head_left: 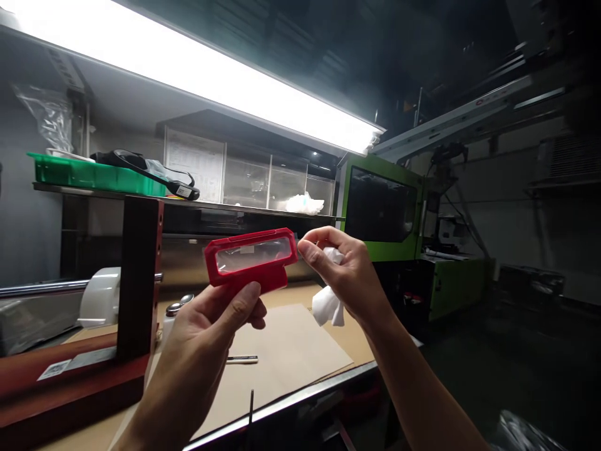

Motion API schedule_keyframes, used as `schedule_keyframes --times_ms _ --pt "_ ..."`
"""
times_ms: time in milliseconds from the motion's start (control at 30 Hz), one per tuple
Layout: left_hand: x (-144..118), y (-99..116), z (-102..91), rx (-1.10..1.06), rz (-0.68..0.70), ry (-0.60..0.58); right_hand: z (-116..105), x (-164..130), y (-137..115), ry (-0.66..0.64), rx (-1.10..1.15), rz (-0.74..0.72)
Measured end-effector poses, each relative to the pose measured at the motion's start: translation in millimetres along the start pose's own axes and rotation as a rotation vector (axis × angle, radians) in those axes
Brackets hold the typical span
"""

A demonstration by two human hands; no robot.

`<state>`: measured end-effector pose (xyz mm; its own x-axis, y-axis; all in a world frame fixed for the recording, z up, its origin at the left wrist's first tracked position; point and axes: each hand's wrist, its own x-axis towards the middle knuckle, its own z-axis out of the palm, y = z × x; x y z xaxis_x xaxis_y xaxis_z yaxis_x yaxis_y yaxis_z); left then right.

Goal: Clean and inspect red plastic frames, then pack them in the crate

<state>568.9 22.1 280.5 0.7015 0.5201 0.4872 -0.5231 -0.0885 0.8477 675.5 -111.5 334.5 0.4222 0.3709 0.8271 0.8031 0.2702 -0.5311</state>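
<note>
My left hand point(225, 319) is closed on a red plastic frame point(244, 279) with a clear window, thumb on its lower front. The frame is raised above the bench, its window facing me and its right end tilted slightly up. Just beyond that right end, my right hand point(345, 269) has thumb and forefinger brought together. A crumpled white cloth point(328, 307) is tucked in its palm and hangs below. Whether the right fingertips touch the frame I cannot tell.
Tan cardboard point(291, 338) covers the bench, with a pen point(242, 359) on it. At left stand a dark red stand point(138, 275) and a tape roll point(100, 297). A green tray point(79, 175) sits on the shelf under a bright lamp. A green machine point(382, 200) stands behind at right.
</note>
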Motion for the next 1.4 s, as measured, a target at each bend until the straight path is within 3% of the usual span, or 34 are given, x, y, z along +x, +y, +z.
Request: schedule_keyframes --times_ms 400,500,567,667,767,833,1000,1233,1400 --pt "2.7 -5.2 -10.7 0.058 0.027 0.023 9.6 8.2 4.7 -0.002 0.045 0.016" --pt "2.8 -5.8 -9.8 0.074 0.036 0.049 12.3 6.3 3.1 0.025 -0.034 -0.026" --pt "3.8 -5.1 -7.7 0.065 0.021 0.092 16.6 1.8 2.0 0.067 -0.141 -0.12" --pt "5.8 -3.2 -3.8 0.05 0.004 0.146 25.8 -8.1 3.3 0.116 -0.322 -0.413" --pt "7.5 -1.4 -0.1 -0.027 -0.012 0.128 33.8 -17.0 8.6 0.073 -0.491 -0.699" --pt "7.9 -0.1 2.1 -0.103 -0.027 0.089 37.1 -20.5 12.9 0.032 -0.589 -0.782" --pt "7.2 3.3 4.8 -0.225 -0.083 0.01 40.8 -20.9 19.6 0.006 -0.711 -0.826" --pt "8.1 6.7 4.3 -0.333 -0.041 0.014 42.2 -17.2 20.8 -0.032 -0.788 -0.824" --pt "12.2 6.3 -0.1 -0.371 -0.086 0.038 41.9 -18.8 16.9 -0.111 -0.762 -0.796"
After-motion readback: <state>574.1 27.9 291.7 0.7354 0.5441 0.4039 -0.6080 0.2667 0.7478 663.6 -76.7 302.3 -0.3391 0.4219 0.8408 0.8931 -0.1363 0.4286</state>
